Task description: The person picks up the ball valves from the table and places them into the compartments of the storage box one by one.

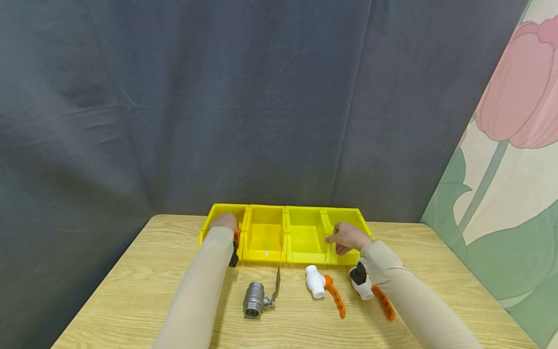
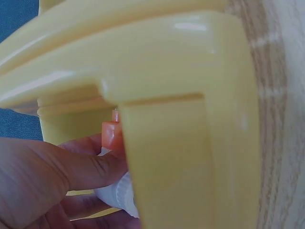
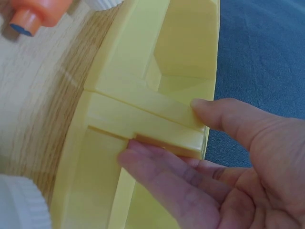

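Note:
My left hand reaches into the leftmost yellow bin. In the left wrist view its thumb and fingers grip a white plastic ball valve with an orange handle; the bin's front wall hides part of it. At the rightmost yellow bin, my right hand pinches the dividing wall beside the neighbouring bin, thumb on one side and fingers on the other. No valve shows in the right hand.
Two yellow bins stand between the hands. On the wooden table in front lie a metal ball valve and two white ball valves with orange handles, one near the right forearm. A dark curtain hangs behind.

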Motion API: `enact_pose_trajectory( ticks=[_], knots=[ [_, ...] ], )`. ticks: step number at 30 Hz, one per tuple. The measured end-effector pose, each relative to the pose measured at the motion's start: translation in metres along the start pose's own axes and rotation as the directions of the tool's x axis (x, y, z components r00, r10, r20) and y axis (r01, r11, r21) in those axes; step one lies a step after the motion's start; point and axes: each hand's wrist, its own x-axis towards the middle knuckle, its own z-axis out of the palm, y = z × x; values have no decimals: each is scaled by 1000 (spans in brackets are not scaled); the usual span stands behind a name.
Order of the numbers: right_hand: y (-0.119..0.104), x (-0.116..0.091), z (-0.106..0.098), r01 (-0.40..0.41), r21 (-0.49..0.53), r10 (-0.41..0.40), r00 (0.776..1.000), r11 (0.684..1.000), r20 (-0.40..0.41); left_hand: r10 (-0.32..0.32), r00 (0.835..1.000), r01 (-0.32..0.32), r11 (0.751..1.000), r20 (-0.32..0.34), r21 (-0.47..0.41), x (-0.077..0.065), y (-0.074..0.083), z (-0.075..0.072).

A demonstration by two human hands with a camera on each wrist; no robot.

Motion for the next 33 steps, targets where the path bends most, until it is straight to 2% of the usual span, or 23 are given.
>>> enact_pose_trajectory(
  ticks=[11,16,24,28,30,33],
  knots=[
    [0,-1,0,0,-11,0,1000,1000,-1,16,999,-15,1000,47,-20,-2,-4,0],
    [0,1,0,-3,-14,3,1000,1000,0,72,994,-70,997,83,-27,-3,-7,-3],
    [1,0,0,-3,-16,3,1000,1000,-5,167,975,-174,984,146,35,-12,-6,-19],
    [2,0,-1,0,-21,0,1000,1000,-6,211,962,-230,968,175,98,-14,-5,-29],
    [2,1,-1,1,-22,-1,1000,1000,-3,209,961,-229,969,181,95,-13,-5,-33],
    [1,2,-1,2,-19,-2,1000,1000,1,182,967,-192,981,179,36,-10,-6,-39]
  ],
)
